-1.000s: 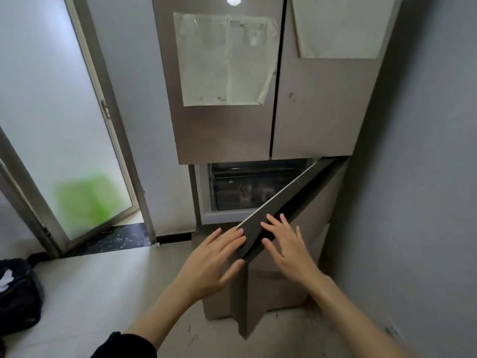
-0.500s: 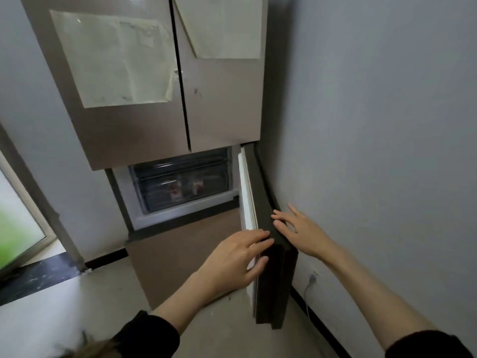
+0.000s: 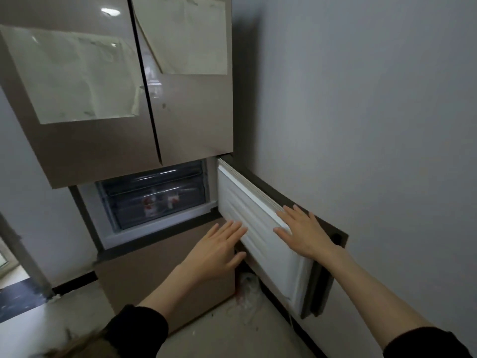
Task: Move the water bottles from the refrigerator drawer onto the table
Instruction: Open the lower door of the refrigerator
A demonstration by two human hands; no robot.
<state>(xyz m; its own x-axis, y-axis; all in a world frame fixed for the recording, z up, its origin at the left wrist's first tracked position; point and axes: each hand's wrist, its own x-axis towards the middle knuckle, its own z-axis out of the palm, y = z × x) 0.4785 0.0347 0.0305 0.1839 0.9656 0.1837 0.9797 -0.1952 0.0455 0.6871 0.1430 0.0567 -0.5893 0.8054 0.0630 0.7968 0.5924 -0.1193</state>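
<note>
The beige refrigerator (image 3: 103, 151) fills the upper left. Its small lower door (image 3: 260, 236) stands swung wide open against the right wall, white inner lining facing me. Behind the opening sits a clear drawer (image 3: 154, 200), pushed in, with water bottles (image 3: 154, 204) with red-and-white labels dimly visible through its front. My left hand (image 3: 216, 251) hovers flat, fingers spread, by the door's lower inner edge. My right hand (image 3: 304, 233) rests flat on the door's top edge and lining. Neither hand holds anything.
A grey wall (image 3: 374, 125) lies close on the right, right behind the open door. The lower beige freezer front (image 3: 160, 275) is closed below the drawer. A crumpled clear plastic bag (image 3: 247, 288) lies on the floor under the door. Papers (image 3: 77, 76) are stuck on the upper doors.
The lower door has swung from half open to fully open toward the right wall. Both hands followed it rightward, and my view turned right and came closer.
</note>
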